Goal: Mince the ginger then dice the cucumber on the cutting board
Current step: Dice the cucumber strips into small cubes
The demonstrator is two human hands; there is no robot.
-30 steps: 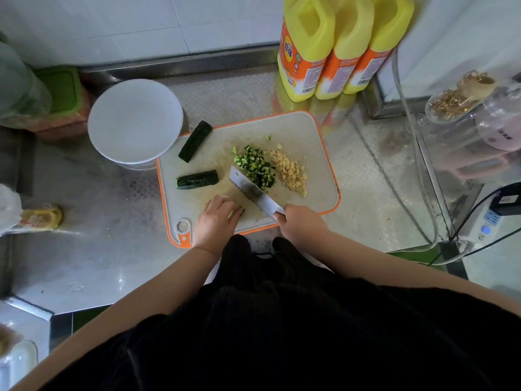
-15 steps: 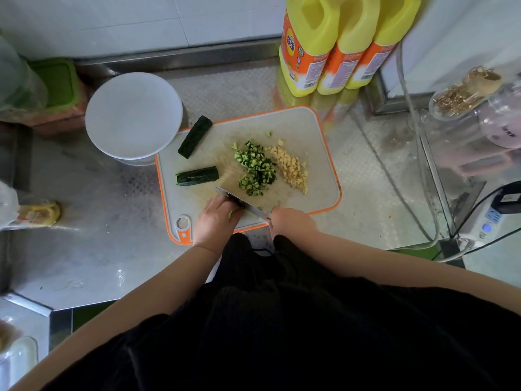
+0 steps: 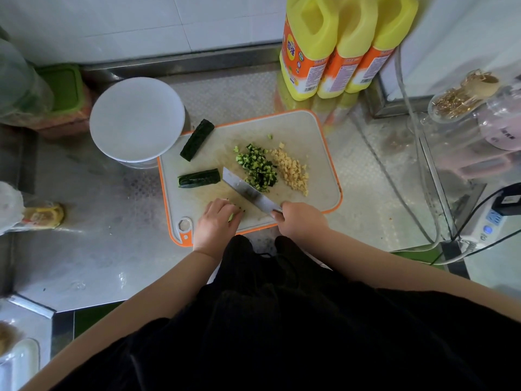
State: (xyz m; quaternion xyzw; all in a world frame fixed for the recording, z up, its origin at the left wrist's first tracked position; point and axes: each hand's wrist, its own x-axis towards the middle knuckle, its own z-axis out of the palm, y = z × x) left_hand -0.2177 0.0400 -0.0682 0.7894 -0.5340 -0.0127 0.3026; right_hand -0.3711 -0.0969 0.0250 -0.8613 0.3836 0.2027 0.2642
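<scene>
Firmly wrapped right hand (image 3: 300, 221) around the handle of a cleaver (image 3: 251, 193), blade slanting up and away toward the far left. Just beyond the blade's far side, diced cucumber (image 3: 258, 169) in a heap, touching the steel; right of that heap, minced ginger (image 3: 291, 172) in a pale pile. Left of the right hand, left hand (image 3: 217, 222) curled down on a small strip of cucumber (image 3: 231, 216) at the near edge of the cutting board (image 3: 318, 142), fingers closed over it, strip mostly hidden. Farther out from the left hand, one uncut cucumber piece (image 3: 199, 178) just off the blade tip, another cucumber piece (image 3: 196, 139) at the board's far left edge, beside a white round lid (image 3: 136, 118). Beyond both piles, three yellow bottles (image 3: 338, 43) upright on the counter (image 3: 93, 249), against the wall.
</scene>
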